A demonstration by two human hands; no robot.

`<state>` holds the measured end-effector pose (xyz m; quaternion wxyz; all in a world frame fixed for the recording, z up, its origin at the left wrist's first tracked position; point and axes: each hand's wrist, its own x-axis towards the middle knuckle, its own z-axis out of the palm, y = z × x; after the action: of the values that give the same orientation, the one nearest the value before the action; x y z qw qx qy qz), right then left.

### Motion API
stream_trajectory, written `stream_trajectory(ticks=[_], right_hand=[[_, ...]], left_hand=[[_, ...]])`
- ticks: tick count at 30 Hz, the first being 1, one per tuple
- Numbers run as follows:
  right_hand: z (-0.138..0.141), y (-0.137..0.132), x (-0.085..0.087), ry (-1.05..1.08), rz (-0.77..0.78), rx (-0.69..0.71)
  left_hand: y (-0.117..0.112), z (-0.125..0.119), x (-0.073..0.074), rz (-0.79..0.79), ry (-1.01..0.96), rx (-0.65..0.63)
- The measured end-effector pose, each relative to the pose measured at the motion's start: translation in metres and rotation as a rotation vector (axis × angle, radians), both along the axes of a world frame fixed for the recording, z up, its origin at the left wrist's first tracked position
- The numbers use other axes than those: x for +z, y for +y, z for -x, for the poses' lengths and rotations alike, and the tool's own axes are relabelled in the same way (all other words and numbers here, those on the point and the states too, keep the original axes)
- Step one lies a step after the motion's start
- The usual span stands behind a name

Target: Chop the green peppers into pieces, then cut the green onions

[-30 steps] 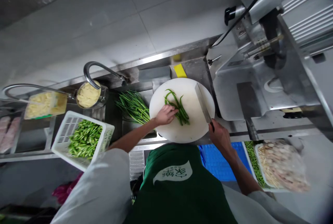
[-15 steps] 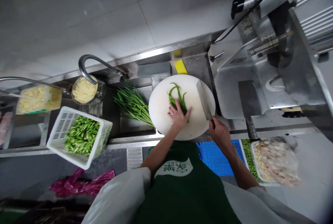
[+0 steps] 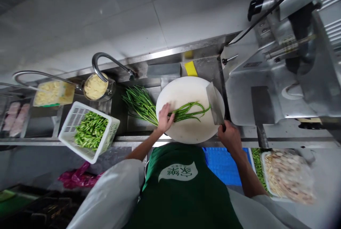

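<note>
On the round white cutting board point(image 3: 186, 133) lies a small bunch of long, thin green peppers point(image 3: 190, 110), stretched sideways with their curled tips to the right. My left hand point(image 3: 165, 119) is at the bunch's left end, fingers apart and thumb against the stalks. My right hand point(image 3: 229, 135) grips the handle of a cleaver point(image 3: 215, 104). The cleaver's blade lies over the board's right side, just beyond the pepper tips. Left of the board, a bundle of long green stalks point(image 3: 140, 104) rests in the sink point(image 3: 138, 127).
A white basket point(image 3: 69, 140) of cut green pieces stands left of the sink. Behind it are a pot point(image 3: 110, 92) of pale slices and a faucet point(image 3: 98, 62). A second cleaver point(image 3: 262, 106) rests on the slicing machine point(image 3: 237, 97) at right. A yellow sponge point(image 3: 191, 68) lies behind the board.
My left hand has moved left across the board. The peppers, which pointed away from me under that hand, now lie sideways. My right hand still holds the cleaver at the board's right.
</note>
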<state>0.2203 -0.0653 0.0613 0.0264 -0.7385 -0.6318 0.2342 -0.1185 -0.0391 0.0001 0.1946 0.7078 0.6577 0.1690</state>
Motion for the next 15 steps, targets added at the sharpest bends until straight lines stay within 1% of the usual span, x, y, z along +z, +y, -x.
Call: stream_trajectory(ticks=[1, 2, 3, 4, 6, 8, 10, 11, 13, 15], right_hand=[[-0.001, 0.004, 0.000, -0.032, 0.019, -0.020], [-0.003, 0.008, -0.001, -0.056, 0.032, -0.036], [-0.006, 0.012, -0.002, -0.073, 0.036, -0.050], [-0.011, 0.015, -0.003, -0.084, 0.032, -0.063], [-0.022, 0.018, -0.002, -0.093, -0.005, -0.092], [-0.030, 0.018, 0.000, -0.093, -0.058, -0.141], [-0.033, 0.015, 0.002, -0.069, -0.114, -0.202], [-0.031, 0.013, 0.003, -0.046, -0.140, -0.235], [-0.024, 0.010, 0.005, 0.008, -0.185, -0.292], [-0.016, 0.009, 0.007, 0.056, -0.224, -0.322]], left_hand=[[-0.007, -0.008, -0.009, -0.028, -0.068, 0.185], [-0.012, -0.019, -0.017, -0.042, -0.129, 0.321], [-0.014, -0.030, -0.023, -0.043, -0.178, 0.399], [-0.014, -0.041, -0.027, -0.037, -0.218, 0.425], [-0.011, -0.057, -0.028, -0.035, -0.278, 0.407], [-0.008, -0.061, -0.022, -0.080, -0.304, 0.417], [-0.006, -0.055, -0.014, -0.155, -0.284, 0.424], [-0.005, -0.049, -0.012, -0.179, -0.262, 0.400], [0.001, -0.038, -0.011, -0.169, -0.218, 0.294], [0.012, -0.027, -0.014, -0.106, -0.194, 0.195]])
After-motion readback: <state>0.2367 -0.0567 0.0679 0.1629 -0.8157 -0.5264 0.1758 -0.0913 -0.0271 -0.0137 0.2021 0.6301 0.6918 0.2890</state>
